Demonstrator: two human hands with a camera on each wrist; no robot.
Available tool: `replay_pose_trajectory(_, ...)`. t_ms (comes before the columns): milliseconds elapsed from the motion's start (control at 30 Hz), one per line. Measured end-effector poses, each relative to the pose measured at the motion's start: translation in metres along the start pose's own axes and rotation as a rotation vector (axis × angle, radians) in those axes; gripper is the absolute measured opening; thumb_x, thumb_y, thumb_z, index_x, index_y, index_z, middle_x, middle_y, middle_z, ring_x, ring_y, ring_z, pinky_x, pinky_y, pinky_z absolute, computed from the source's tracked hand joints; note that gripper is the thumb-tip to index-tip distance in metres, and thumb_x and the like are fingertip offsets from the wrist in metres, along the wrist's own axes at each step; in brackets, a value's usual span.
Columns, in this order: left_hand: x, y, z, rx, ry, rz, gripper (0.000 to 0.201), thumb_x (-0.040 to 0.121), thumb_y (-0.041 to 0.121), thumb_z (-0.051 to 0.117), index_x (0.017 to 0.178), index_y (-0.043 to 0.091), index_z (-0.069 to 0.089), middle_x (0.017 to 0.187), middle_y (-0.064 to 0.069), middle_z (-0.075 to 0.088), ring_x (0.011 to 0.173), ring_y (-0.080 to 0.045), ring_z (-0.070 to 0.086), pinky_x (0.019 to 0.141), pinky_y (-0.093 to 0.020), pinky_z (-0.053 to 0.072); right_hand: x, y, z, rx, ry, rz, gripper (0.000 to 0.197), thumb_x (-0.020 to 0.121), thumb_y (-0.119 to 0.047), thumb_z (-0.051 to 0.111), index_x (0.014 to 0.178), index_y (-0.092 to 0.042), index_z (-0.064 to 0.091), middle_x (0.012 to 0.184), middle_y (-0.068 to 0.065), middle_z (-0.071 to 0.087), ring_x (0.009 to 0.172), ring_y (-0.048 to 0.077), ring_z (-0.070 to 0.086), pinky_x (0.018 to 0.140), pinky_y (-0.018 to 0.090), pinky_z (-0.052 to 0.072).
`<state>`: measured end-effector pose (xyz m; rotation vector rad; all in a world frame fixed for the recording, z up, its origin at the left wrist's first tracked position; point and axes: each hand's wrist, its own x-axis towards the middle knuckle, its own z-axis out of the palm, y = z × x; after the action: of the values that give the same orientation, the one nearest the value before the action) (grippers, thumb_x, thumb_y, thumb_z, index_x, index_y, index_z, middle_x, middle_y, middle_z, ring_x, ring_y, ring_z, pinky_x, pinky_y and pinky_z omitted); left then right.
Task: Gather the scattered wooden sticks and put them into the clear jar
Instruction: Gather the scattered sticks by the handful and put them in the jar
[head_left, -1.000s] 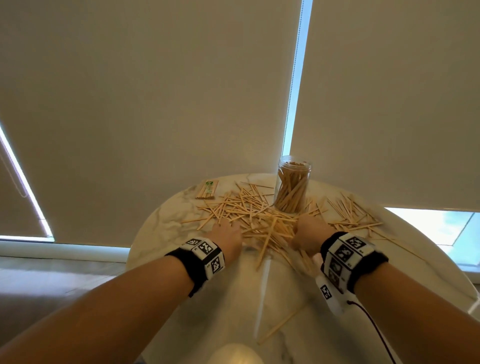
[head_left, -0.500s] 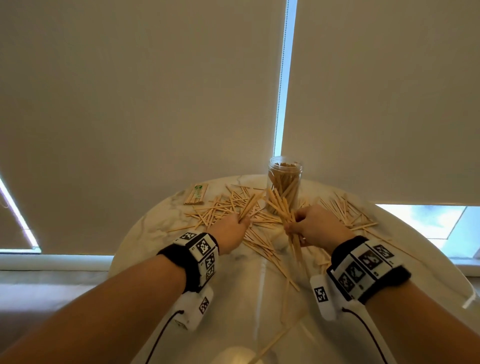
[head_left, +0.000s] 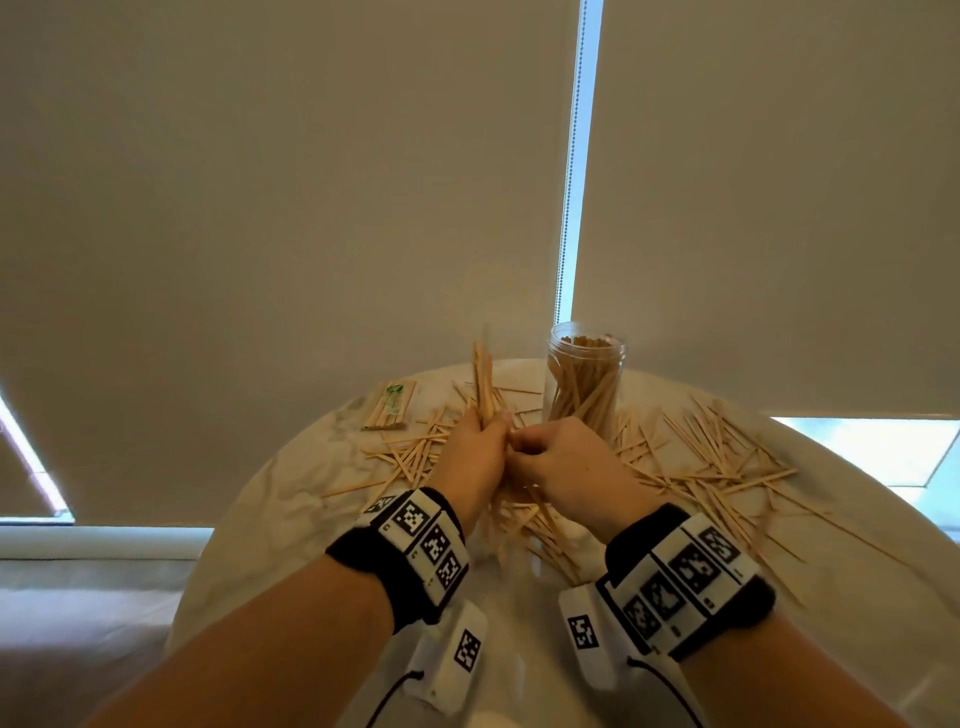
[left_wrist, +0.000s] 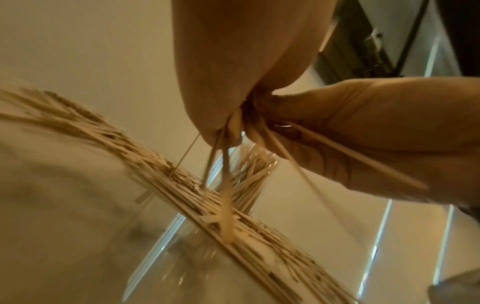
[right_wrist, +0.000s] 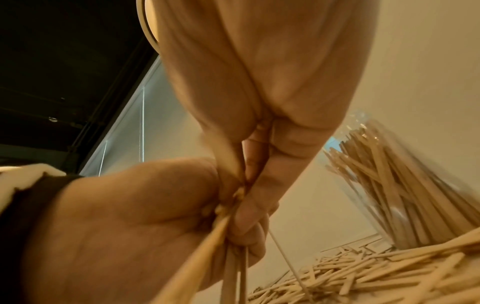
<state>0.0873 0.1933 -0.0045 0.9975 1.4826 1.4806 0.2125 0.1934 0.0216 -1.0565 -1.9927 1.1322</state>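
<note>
Just in front of the clear jar (head_left: 584, 382), the left hand (head_left: 475, 452) grips an upright bundle of wooden sticks (head_left: 483, 387) as the right hand (head_left: 563, 462) pinches its lower ends; uneven, splayed sticks could slip free.

Matt wooden sticks (head_left: 691, 457), clear glossy plastic jar (head_left: 584, 374), glossy marble-look table (head_left: 291, 499)

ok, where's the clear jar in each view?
Head: jar upper centre, at the table's far edge, behind the right hand.
Left wrist: centre, partly hidden behind the gripped sticks.
Right wrist: right edge, tilted in frame.
Shared landmark: the two hands meeting on one bundle.
</note>
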Motion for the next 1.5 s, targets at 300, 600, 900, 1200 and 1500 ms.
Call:
replay_pose_trajectory(300,0.023,-0.006,-0.016,-0.172,0.023,-0.050,0.025,0.106,0.036,0.043,0.105,0.013,0.051,0.063,0.000,0.057,0.061,-0.019,0.062,0.061,-0.041,0.059,0.012,0.017,-0.017,-0.147,0.104,0.053,0.014,0.091,-0.030,0.070,0.084,-0.022,0.079,0.074,-0.009,0.073,0.068,0.003,0.064,0.065,0.020,0.049)
replay_pose_trajectory(600,-0.003,0.012,0.004,-0.209,-0.222,-0.010,0.030,0.109,0.030,0.037,0.118,0.008,0.055,0.100,-0.012,0.074,0.083,-0.026,0.072,0.073,-0.043,0.059,0.013,0.006,-0.029,0.307,0.188,0.022,0.017,0.086,-0.017,0.076,0.101,-0.010,0.070,0.085,0.005,0.075,0.079,0.012,0.074,0.062,0.023,0.056)
replay_pose_trajectory(900,-0.025,0.022,0.018,-0.294,-0.306,0.041,0.026,0.109,0.034,0.037,0.116,0.013,0.050,0.062,0.004,0.043,0.048,-0.009,0.034,0.045,-0.023,0.034,0.007,0.000,-0.044,0.329,0.247,-0.081,0.022,0.085,-0.025,0.077,0.097,-0.007,0.072,0.088,0.014,0.073,0.078,0.023,0.064,0.075,0.037,0.054)
replay_pose_trajectory(1200,-0.049,0.027,0.012,0.342,-0.545,0.249,0.034,0.099,0.052,0.051,0.085,0.021,0.055,0.060,0.010,0.044,0.049,-0.010,0.033,0.045,-0.024,0.031,-0.008,-0.033,-0.076,0.038,0.417,-0.283,0.024,0.103,-0.040,0.046,0.114,-0.031,0.066,0.107,-0.011,0.068,0.096,0.003,0.065,0.078,0.023,0.051)
replay_pose_trajectory(1500,-0.052,0.031,0.023,0.156,-0.614,0.069,0.034,0.103,0.045,0.045,0.085,0.017,0.044,0.063,0.004,0.034,0.050,-0.010,0.026,0.049,-0.026,0.024,-0.004,-0.024,-0.068,0.025,0.175,-0.142,0.037,0.100,-0.052,0.046,0.121,-0.027,0.063,0.106,-0.008,0.072,0.101,0.011,0.068,0.094,0.042,0.055)
